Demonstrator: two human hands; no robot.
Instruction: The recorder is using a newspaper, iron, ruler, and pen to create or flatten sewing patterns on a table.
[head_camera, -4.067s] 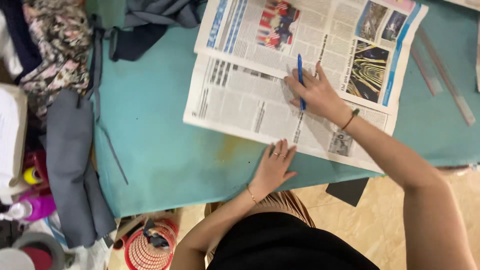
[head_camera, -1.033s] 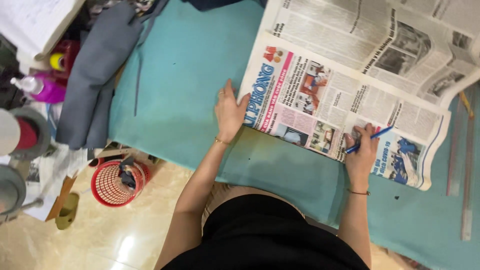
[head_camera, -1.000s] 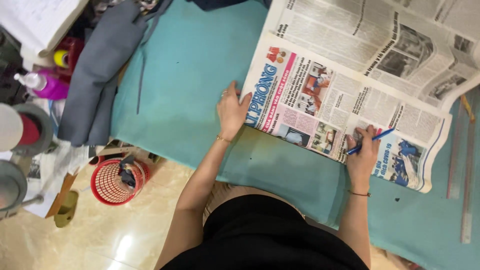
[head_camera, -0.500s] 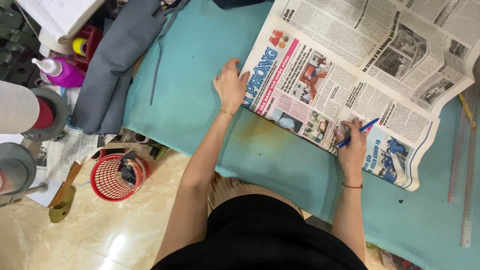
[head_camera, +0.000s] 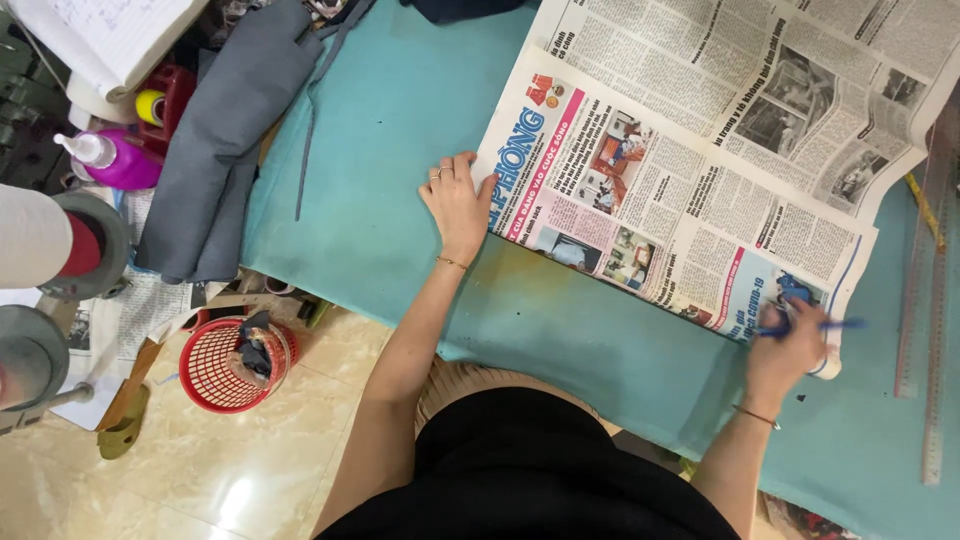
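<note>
One newspaper lies open on the teal counter, its long axis running from upper left down to lower right. The right hand sits at the paper's lower right corner, grip clenched round one blue pen — the pen lies roughly level, tip toward the page. The left hand rests flat and released at the paper's left edge, fingers touching it. The right hand is the nearer to the near corner. Two rulers lie just right of the paper — apart from both hands.
</note>
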